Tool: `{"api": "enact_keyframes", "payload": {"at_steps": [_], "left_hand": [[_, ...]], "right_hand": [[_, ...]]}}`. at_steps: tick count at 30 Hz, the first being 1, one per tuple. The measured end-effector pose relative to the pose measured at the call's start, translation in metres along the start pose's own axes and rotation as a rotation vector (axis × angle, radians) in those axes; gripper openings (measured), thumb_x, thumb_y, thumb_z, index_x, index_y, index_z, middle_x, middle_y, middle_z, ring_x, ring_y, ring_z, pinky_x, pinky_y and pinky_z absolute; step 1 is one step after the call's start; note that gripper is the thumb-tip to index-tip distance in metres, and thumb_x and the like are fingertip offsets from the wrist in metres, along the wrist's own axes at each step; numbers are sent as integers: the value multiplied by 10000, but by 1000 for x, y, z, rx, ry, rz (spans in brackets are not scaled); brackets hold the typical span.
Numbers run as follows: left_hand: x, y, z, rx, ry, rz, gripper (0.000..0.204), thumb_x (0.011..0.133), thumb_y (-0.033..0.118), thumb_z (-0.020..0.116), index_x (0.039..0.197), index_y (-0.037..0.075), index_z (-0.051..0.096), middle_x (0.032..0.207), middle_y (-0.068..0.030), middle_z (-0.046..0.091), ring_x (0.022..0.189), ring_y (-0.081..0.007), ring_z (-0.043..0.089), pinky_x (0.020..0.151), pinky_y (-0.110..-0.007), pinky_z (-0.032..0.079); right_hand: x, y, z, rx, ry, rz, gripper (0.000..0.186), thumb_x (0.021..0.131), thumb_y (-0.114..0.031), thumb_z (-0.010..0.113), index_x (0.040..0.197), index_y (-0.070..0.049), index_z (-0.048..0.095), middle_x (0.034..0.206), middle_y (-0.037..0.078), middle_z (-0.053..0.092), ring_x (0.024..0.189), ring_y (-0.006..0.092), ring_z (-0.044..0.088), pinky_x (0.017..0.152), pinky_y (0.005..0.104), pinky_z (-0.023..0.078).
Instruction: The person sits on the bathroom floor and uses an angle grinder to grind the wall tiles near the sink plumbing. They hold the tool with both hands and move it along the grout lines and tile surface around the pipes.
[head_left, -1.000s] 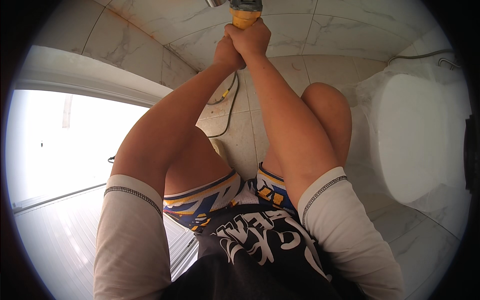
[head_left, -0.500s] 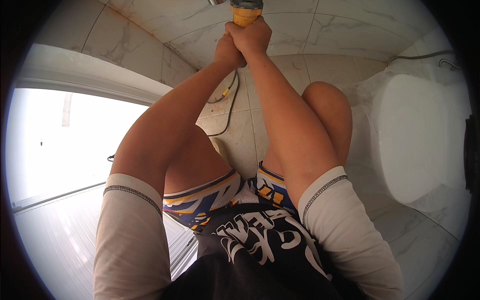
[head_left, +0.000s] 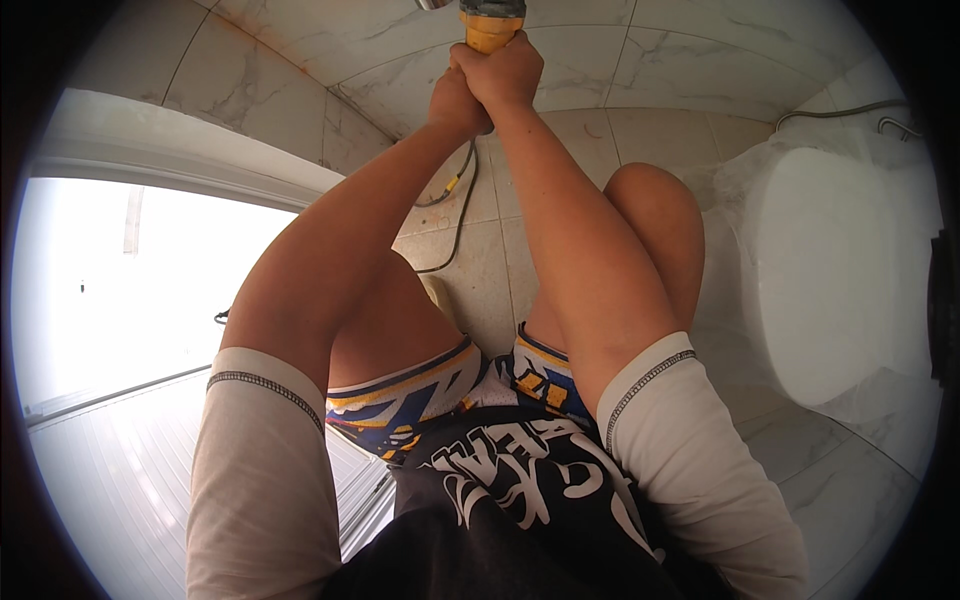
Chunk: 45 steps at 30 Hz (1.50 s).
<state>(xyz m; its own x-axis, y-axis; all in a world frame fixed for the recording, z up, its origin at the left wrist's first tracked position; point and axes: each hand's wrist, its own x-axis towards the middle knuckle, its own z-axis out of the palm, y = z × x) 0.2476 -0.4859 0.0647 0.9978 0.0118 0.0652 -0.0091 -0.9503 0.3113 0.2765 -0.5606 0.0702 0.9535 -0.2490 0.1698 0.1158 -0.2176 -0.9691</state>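
Observation:
Both my hands are closed around the body of a yellow and black corded power tool (head_left: pixel 491 38), held out far in front at the tiled wall. My right hand (head_left: pixel 505 74) lies over the upper part, just below the yellow housing. Partly covered by it, my left hand (head_left: pixel 456 104) grips lower down. The tool's dark head runs out of the top of the view, so its working end is hidden. A dark cord (head_left: pixel 462 225) with a yellow piece on it trails on the floor below my hands.
A white toilet-like fixture (head_left: pixel 830 275) wrapped in clear plastic stands close on the right. A bright doorway (head_left: pixel 150 280) with a pale frame is at the left. Marbled wall tiles (head_left: pixel 700 60) rise ahead. A grey hose (head_left: pixel 845 112) runs along the wall at far right.

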Motion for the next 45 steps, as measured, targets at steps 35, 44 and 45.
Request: {"api": "enact_keyframes", "payload": {"at_steps": [35, 44, 45], "left_hand": [[5, 2, 0, -46, 44, 16, 538, 704, 252, 756, 1120, 9, 517, 1072, -174, 613, 980, -313, 631, 848, -387, 524], [8, 4, 0, 33, 80, 96, 540, 720, 220, 732, 1165, 15, 506, 1115, -176, 578, 1022, -325, 603, 882, -391, 507], [9, 4, 0, 29, 85, 97, 547, 721, 218, 732, 1172, 13, 501, 1123, -178, 570, 1029, -326, 599, 889, -392, 503]], "right_hand": [[6, -2, 1, -3, -2, 5, 590, 584, -306, 819, 999, 20, 557, 921, 181, 665, 848, 328, 676, 766, 399, 563], [10, 3, 3, 57, 34, 23, 592, 578, -289, 818, 1001, 30, 553, 912, 189, 669, 831, 337, 678, 758, 402, 564], [11, 4, 3, 78, 34, 47, 592, 576, -285, 817, 999, 32, 552, 911, 191, 669, 826, 339, 678, 757, 403, 564]]}}
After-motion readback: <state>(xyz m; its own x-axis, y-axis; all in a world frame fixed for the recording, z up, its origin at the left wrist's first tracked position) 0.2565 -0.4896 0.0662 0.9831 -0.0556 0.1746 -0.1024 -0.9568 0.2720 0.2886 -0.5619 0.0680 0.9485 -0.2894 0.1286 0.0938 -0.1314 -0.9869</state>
